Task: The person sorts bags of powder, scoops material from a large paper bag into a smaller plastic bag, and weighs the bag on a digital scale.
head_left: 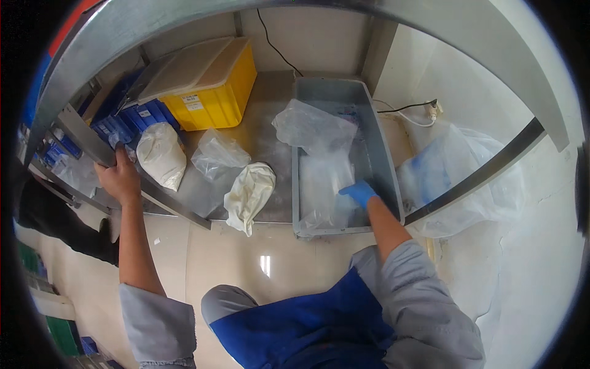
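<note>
My bare left hand (120, 179) is wrapped around the metal shelf post (88, 138) at the left. On the right, my blue-gloved right hand (360, 194) reaches into a long grey plastic tub (385, 154). Its fingers are closed at the edge of a clear plastic bag (326, 178), which lies in the tub with its upper part crumpled over the left rim. What the bag holds, if anything, is hard to make out. White powdery residue shows on the tub's floor.
Beside the tub lie a cream cloth bag (251, 192), a crumpled clear bag (220, 154) and a bag of white powder (161, 155). Behind stand a lidded yellow bin (212, 92) and a blue bin (147, 115). A large plastic sack (467, 178) leans right. A person's dark-clothed leg (58, 212) shows left.
</note>
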`<state>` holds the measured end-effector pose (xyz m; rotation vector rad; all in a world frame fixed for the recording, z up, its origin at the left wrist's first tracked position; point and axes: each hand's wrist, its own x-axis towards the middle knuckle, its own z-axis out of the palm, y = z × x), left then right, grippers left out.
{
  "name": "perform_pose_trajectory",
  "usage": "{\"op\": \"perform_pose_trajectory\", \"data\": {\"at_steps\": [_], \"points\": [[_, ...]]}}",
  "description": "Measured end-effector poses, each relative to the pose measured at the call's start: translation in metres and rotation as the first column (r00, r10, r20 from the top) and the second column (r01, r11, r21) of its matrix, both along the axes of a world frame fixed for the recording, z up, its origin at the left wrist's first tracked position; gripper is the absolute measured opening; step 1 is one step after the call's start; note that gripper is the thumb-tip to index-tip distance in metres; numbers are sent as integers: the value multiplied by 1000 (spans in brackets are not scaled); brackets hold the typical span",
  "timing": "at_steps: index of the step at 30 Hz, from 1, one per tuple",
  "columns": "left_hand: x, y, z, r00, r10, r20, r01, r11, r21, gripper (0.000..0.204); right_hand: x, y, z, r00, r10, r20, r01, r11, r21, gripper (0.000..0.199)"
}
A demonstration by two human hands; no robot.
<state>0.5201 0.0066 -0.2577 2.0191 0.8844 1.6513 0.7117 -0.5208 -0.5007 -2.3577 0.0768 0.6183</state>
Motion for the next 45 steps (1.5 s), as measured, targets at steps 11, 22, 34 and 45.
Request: {"op": "perform_pose_trajectory", "data": {"at_steps": [11, 22, 34, 45], "points": [[10, -12, 12, 1000, 17, -4, -17, 998, 61, 45, 23, 48, -114, 953, -299, 46, 273, 916, 294, 68], [-3, -18, 9, 1000, 12, 5, -12, 997, 74, 43, -16, -7, 44, 919, -107, -379, 391, 380, 838, 39], [-1, -17, 11, 1000, -9, 30, 6, 996, 84, 45, -59, -51, 129, 936, -322, -144, 245, 300, 922, 47], [0, -15, 5, 992, -124, 3, 124, 988, -93, 43, -91, -87, 119, 854, -455, -251, 309, 57, 949, 46]]}}
